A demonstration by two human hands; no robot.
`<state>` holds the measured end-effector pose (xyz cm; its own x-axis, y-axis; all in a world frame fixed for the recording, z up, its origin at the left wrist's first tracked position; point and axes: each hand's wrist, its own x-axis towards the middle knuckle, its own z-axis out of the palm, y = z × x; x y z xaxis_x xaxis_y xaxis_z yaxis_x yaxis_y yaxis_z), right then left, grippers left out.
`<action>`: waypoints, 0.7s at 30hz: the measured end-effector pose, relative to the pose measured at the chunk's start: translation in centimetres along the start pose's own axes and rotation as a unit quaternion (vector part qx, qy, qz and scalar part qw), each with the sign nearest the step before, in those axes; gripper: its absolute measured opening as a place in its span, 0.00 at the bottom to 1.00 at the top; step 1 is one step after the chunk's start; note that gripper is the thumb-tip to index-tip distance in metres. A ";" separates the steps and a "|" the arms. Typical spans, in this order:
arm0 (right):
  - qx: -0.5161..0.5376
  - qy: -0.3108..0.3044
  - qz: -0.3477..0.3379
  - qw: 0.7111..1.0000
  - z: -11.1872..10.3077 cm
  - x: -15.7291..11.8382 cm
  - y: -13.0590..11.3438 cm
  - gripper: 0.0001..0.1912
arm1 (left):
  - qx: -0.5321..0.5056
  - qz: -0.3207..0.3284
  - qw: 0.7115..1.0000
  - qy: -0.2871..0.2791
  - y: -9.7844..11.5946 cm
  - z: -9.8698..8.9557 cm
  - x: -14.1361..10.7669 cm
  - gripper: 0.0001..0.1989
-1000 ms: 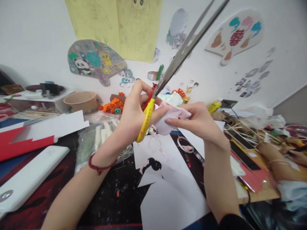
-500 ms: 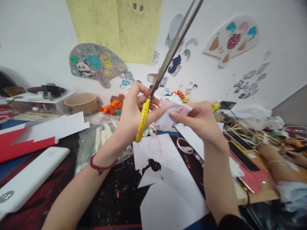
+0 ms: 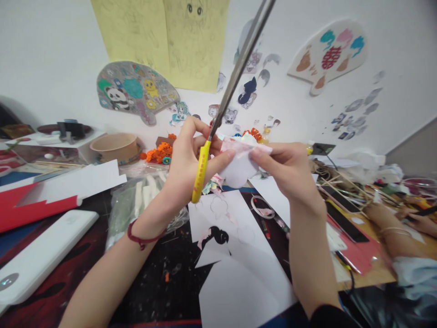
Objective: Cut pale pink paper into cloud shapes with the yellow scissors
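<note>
In front of me, above the table, my left hand [image 3: 186,159] and my right hand [image 3: 290,168] both pinch a small piece of paper [image 3: 238,171]. Its lower part is white, and pink patterning shows along the top edge. Yellow-handled scissors [image 3: 202,173] hang on the fingers of my left hand, blades pointing up and to the right, away from the paper. Below lies a white sheet [image 3: 239,282] with faint pencil lines and a black paper hair shape [image 3: 219,236] on it. The fingers behind the paper are partly hidden.
A plastic bag [image 3: 126,214] with white pieces and a white oblong device [image 3: 51,255] lie left. Behind stand a round tan container [image 3: 114,148] and orange craft pieces [image 3: 162,152]. To the right are phones [image 3: 346,222] and another person's arm [image 3: 389,223].
The paper has turned so more of its white side shows and less of the pink. My right thumb has shifted slightly right and up, and the scissor blades have swung a little left.
</note>
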<state>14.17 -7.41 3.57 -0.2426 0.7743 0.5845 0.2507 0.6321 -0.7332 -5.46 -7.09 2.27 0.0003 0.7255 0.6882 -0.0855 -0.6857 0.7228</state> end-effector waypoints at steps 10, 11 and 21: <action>0.069 -0.024 0.004 0.997 -0.4 0.1 0.0 0.12 | 0.009 -0.003 1.000 0.008 0.3 0.1 -0.1 0.25; 0.072 -0.037 0.012 0.997 -0.3 0.0 0.0 0.12 | 0.012 -0.002 1.000 0.007 0.2 0.2 -0.2 0.25; -0.012 0.030 -0.010 0.999 0.0 0.0 0.3 0.16 | 0.053 -0.008 0.998 -0.017 0.0 0.2 -0.4 0.20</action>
<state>14.26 -7.20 3.42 -0.1923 0.7610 0.6196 0.2689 0.6481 -0.7125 -5.23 -7.36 1.99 0.0346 0.7351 0.6771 0.0200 -0.6779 0.7349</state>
